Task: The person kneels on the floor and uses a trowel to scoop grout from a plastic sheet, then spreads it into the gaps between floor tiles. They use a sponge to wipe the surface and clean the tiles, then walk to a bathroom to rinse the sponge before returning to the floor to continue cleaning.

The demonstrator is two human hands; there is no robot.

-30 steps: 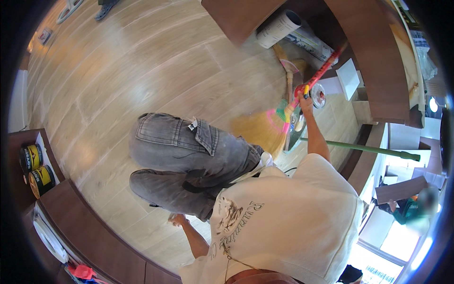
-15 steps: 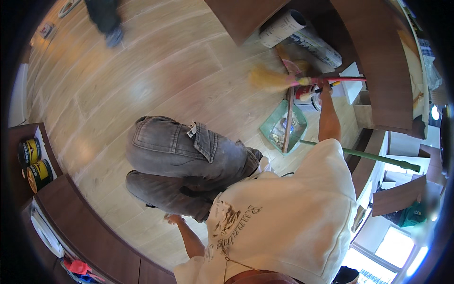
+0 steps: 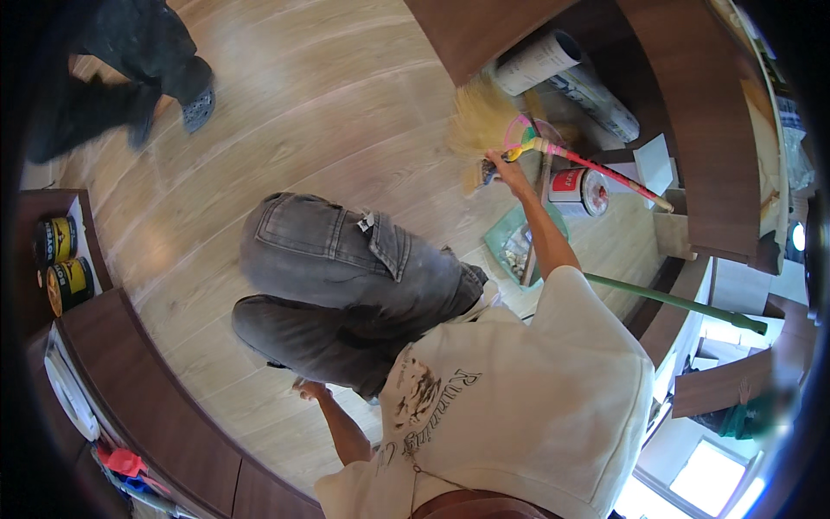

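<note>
My right hand (image 3: 508, 171) grips a paintbrush (image 3: 475, 176), its bristles pointing left and low toward the floor. Just beyond it lies a straw broom (image 3: 484, 114) with a red handle, which seems to be out of the hand. Beside my right forearm stands a red and white can (image 3: 566, 186). A green dustpan (image 3: 501, 238) with debris in it sits partly behind that forearm, its long green handle (image 3: 679, 300) reaching right. My left hand (image 3: 309, 389) is low beside my knee, its fingers curled around something whitish that I cannot make out.
Two rolls (image 3: 540, 65) lie in the dark cabinet opening (image 3: 605, 43) at the upper right. A person's legs and shoes (image 3: 197, 108) are at the upper left. Brown cabinets (image 3: 173, 398) curve along the lower left, with two black and yellow cans (image 3: 69, 284) on a shelf.
My right hand has moved left past the can with the paintbrush. The broom has swung, its head now farther up and its handle slanting down right. The other person's legs have come further into view.
</note>
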